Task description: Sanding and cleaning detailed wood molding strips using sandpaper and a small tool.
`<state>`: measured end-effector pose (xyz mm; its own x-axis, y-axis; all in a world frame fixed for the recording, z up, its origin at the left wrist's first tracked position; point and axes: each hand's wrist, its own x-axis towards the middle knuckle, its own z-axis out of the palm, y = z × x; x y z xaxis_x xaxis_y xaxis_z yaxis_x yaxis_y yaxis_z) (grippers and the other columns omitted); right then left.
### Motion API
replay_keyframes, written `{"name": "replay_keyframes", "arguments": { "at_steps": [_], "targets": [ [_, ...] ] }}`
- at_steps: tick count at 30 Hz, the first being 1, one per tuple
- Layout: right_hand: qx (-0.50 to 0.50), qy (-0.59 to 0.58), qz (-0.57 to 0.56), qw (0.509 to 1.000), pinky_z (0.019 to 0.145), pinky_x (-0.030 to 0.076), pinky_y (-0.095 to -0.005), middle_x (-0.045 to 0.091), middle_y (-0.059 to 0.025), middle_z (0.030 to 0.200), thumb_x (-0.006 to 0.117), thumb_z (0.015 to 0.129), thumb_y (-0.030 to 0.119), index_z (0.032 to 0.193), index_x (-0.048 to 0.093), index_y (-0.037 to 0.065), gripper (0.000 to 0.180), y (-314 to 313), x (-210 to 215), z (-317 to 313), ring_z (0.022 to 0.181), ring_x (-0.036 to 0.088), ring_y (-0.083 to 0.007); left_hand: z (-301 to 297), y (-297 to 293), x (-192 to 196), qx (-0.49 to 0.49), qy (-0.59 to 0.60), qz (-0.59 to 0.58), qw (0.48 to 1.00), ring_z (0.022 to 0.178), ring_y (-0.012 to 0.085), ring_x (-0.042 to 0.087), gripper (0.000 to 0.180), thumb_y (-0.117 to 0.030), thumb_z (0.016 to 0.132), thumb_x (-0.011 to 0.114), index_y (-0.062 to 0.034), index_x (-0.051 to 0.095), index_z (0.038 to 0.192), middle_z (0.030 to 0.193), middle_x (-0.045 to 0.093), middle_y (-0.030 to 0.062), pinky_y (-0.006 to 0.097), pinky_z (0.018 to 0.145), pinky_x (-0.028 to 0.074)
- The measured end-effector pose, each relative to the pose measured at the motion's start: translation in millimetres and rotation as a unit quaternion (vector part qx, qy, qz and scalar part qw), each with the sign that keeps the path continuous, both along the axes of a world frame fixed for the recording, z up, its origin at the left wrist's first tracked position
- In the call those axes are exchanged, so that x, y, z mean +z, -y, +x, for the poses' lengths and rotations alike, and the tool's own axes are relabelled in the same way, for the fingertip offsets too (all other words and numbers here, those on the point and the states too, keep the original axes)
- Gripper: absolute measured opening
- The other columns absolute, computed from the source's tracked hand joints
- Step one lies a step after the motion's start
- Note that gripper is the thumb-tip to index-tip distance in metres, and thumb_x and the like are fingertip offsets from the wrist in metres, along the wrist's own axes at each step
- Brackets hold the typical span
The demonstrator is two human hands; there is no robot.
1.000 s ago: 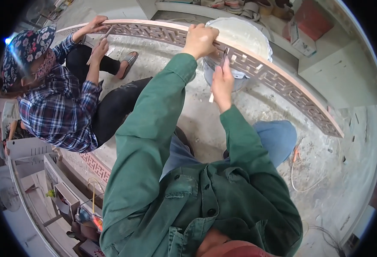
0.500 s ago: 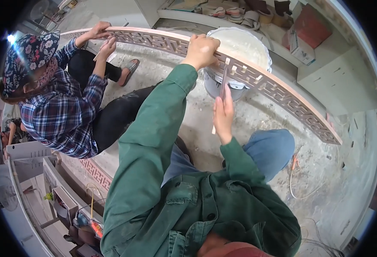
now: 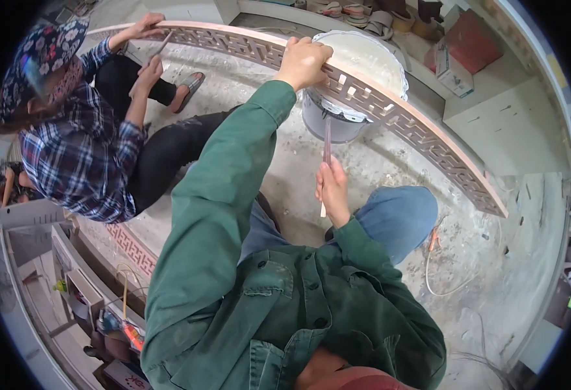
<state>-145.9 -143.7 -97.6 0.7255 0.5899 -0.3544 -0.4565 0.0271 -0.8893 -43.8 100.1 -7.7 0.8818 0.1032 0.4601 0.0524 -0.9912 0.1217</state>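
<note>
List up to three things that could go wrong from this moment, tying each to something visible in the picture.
1. The left hand alone steadies this end of the long fretwork panel; a slip could tip it onto the bucket of white paste close behind.
2. The right hand holds a thin tool close to the delicate fretwork, which might chip.
3. A cable on the dusty floor might trip someone.

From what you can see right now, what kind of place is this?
Probably a woodwork finishing workshop: a long carved fretwork panel, a bucket of white paste on a splattered concrete floor, and more carved pieces stacked nearby.
</note>
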Motion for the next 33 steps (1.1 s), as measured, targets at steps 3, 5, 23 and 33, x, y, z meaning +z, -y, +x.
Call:
{"name": "replay_keyframes", "arguments": {
  "at_steps": [3, 5, 23, 33],
  "targets": [
    [0.019, 0.027, 0.010, 0.999, 0.043, 0.030, -0.0182, 0.042, 0.0070, 0.069, 0.046, 0.100, 0.017, 0.130, 0.046, 0.009, 0.031, 12, 7, -3, 0.051, 0.036, -0.0007, -8, -2, -2, -0.032, 0.005, -0.036, 0.999, 0.098, 0.0253, 0.057, 0.045, -0.021, 0.053, 0.083, -0.0151, 0.063, 0.094, 0.096, 0.065, 0.0022, 0.042, 0.086, 0.038],
    [0.027, 0.087, 0.061, 0.994, 0.046, 0.029, -0.0169, 0.041, 0.0082, 0.071, 0.046, 0.100, 0.013, 0.132, 0.045, 0.007, 0.033, 16, 11, 1, 0.055, 0.035, 0.0000, -16, 5, -6, -0.032, 0.088, -0.030, 0.995, 0.104, 0.0261, 0.054, 0.053, -0.019, 0.054, 0.082, -0.0141, 0.060, 0.102, 0.105, 0.061, 0.0044, 0.042, 0.091, 0.037],
    [0.025, 0.486, -0.163, 0.858, 0.078, 0.049, -0.0446, 0.061, -0.0228, 0.112, 0.050, 0.096, 0.018, 0.137, 0.038, 0.003, 0.046, -15, -10, 11, 0.101, 0.061, -0.0403, -120, 150, -105, -0.021, 0.128, -0.784, 0.607, 0.088, 0.0072, 0.056, 0.030, -0.022, 0.100, 0.049, -0.0023, 0.057, 0.121, 0.097, 0.064, 0.0020, 0.024, 0.077, 0.048],
    [0.040, 0.486, -0.049, 0.872, 0.094, 0.044, -0.0369, 0.049, -0.0165, 0.127, 0.053, 0.095, 0.014, 0.137, 0.037, 0.001, 0.048, -17, 5, 1, 0.115, 0.054, -0.0280, -128, 145, -105, -0.078, 0.135, -0.878, 0.452, 0.088, 0.0104, 0.060, 0.034, -0.021, 0.103, 0.046, -0.0021, 0.048, 0.131, 0.101, 0.067, 0.0081, 0.025, 0.080, 0.050]
  ]
}}
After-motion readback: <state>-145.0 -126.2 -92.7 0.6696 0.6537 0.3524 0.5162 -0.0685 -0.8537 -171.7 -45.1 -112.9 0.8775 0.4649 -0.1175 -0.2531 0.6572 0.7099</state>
